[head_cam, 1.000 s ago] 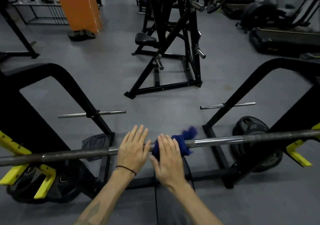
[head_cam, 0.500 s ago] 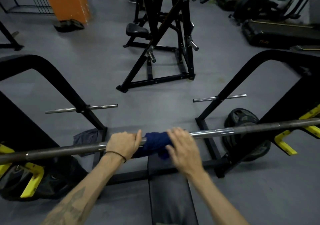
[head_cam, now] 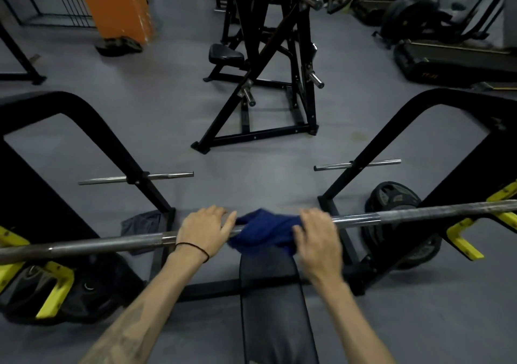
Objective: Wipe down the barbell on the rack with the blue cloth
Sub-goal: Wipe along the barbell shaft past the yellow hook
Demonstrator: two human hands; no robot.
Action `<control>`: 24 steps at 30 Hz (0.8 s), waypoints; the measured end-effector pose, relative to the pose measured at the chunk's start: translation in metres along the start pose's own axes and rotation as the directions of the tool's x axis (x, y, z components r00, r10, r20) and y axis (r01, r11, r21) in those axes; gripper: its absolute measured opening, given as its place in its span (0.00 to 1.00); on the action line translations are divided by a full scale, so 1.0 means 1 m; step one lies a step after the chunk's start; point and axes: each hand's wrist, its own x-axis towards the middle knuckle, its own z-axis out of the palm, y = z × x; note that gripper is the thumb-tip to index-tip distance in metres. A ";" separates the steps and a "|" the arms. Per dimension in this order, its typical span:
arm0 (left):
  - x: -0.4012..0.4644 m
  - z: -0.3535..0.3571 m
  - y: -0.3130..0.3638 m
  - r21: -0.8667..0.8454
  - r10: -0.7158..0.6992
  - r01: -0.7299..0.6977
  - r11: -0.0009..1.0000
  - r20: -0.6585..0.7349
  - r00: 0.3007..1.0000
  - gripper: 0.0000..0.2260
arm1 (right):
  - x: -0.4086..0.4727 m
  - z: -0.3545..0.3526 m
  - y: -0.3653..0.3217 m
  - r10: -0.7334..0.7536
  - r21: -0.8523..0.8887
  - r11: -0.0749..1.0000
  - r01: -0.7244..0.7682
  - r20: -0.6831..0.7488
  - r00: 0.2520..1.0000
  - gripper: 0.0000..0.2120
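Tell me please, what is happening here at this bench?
A person is wiping the barbell on the rack. The blue cloth is draped over the middle of the bar, above the bench pad. The right hand holds the cloth's right end, and the left hand grips the bar just left of it.

We note the barbell (head_cam: pixel 112 242), a long grey steel bar, lying across the rack (head_cam: pixel 461 240) on its yellow hooks, running slightly uphill from left to right in the head view. The blue cloth (head_cam: pixel 265 230), dark blue and bunched, is draped over the bar's middle section, its lower edge hanging just below the bar.
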 end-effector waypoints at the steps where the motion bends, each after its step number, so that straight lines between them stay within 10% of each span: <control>1: 0.000 0.005 -0.001 0.012 0.017 -0.016 1.000 -0.030 0.999 0.35 | 0.004 -0.006 0.012 0.119 -0.020 0.993 -0.120 -0.036 0.992 0.24; 4: 0.002 0.014 -0.001 -0.018 -0.026 0.025 1.000 -0.014 1.000 0.39 | 0.010 0.012 -0.041 0.460 0.120 0.886 -0.447 -0.116 0.880 0.21; 10: -0.001 0.019 -0.003 -0.007 -0.025 0.025 1.000 -0.069 0.997 0.40 | -0.007 -0.001 -0.029 -0.203 0.063 0.978 0.198 0.101 0.974 0.23; 16: -0.001 0.020 0.003 -0.037 -0.055 0.052 0.998 -0.084 0.995 0.34 | -0.005 0.012 -0.048 0.330 0.177 0.932 -0.316 -0.051 0.943 0.28; 21: -0.004 0.019 0.001 -0.044 -0.039 0.035 0.998 -0.087 0.995 0.33 | -0.015 0.001 -0.055 -0.163 0.168 0.976 0.137 0.156 0.974 0.32; 24: -0.003 0.020 0.000 -0.041 -0.031 0.026 0.999 -0.102 0.994 0.33 | -0.005 -0.016 0.014 -0.070 0.007 0.998 0.070 0.084 0.994 0.32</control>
